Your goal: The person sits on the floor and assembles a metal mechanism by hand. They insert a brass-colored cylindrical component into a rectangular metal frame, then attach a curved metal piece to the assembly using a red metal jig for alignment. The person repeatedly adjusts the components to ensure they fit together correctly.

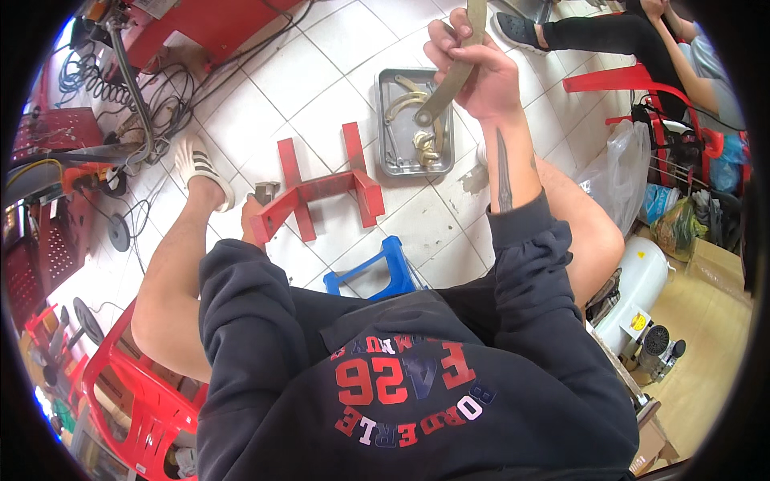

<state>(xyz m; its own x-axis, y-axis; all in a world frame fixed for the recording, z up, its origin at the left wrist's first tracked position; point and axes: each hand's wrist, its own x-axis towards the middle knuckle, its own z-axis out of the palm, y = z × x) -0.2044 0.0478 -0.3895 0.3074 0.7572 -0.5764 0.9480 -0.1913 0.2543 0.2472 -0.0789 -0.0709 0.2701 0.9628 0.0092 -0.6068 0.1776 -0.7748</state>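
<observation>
And there's the right hand [488,84], raised out front, thumb laid across, fingers curled into a firm grip! Just behind that grip, the bare, tattooed forearm [511,152] slants back bodyward. Left hand [251,220]? Lower, well left of the grip, partly hidden.

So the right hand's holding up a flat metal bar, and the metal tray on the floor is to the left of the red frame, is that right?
Not quite: in the head view, the metal tray is to the right of the red frame. The right hand is indeed holding up a flat metal bar.
</observation>
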